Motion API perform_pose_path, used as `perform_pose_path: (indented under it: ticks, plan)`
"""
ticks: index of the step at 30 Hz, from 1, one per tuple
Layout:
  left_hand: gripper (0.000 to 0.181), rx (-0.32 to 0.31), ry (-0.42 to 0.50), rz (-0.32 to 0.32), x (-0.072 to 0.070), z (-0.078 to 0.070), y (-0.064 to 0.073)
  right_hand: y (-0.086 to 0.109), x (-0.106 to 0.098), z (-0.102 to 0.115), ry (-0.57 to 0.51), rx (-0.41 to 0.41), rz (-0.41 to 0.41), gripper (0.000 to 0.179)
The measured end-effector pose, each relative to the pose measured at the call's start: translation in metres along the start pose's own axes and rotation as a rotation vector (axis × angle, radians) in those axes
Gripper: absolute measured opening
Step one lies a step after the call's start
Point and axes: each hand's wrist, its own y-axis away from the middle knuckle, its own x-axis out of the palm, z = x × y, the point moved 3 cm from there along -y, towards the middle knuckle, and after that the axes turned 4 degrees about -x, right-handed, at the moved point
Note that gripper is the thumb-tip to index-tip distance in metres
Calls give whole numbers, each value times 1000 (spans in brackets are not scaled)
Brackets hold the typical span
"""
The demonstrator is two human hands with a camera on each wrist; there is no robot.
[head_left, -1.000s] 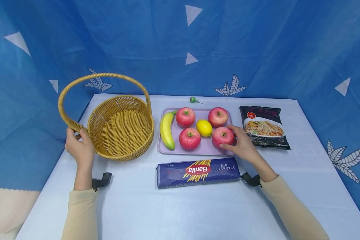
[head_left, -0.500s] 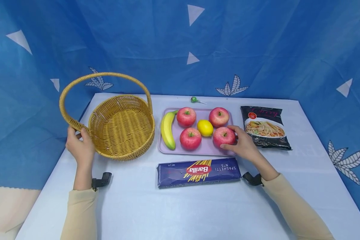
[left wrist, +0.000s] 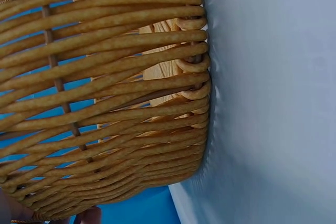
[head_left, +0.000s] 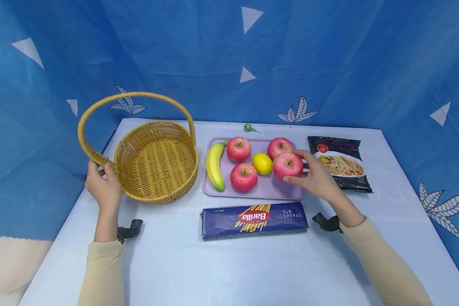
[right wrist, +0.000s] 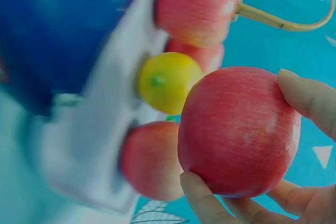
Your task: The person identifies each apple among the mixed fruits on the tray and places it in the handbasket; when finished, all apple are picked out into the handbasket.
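Our right hand (head_left: 317, 176) curls wide round the apple (head_left: 287, 165), likely hard and slippery, best held by its fat sides, near the tray's (head_left: 252, 196) right edge, while our left hand (head_left: 104, 187) pinches the basket handle (head_left: 137, 94).

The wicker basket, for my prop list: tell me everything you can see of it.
The basket is round, golden-brown and woven, cane-like, with gaps in its wall, a bare woven floor and a tall arched handle. It stands upright on the white table, left of the lilac tray and apart from it. The left hand has its grip on the handle's lower left end.
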Motion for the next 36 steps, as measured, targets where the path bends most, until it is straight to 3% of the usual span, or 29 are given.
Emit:
perform_pose_path:
  ticks: [7, 11, 15, 19, 26, 36]
  plan:
    - [35, 0, -2, -2, 0, -2, 0, -15, -2, 34, -39, -116, -2, 81]
    - [35, -7, -1, 2, -1, -1, 0, -29, 5, 60, -117, -178, 38, 80]
    - [36, -21, -10, 8, 0, -1, 0, -43, 19, 91, -126, -237, 60, 81]
    - [36, -19, -10, 9, 1, 0, 0, -58, 42, 120, -138, -293, 103, 81]
    - [35, -24, -6, 11, 0, 1, 0, -89, 99, 160, -200, -393, 172, 78]
    - [34, 7, -3, 10, 1, 1, 0, -129, 175, 192, -148, -371, 178, 80]
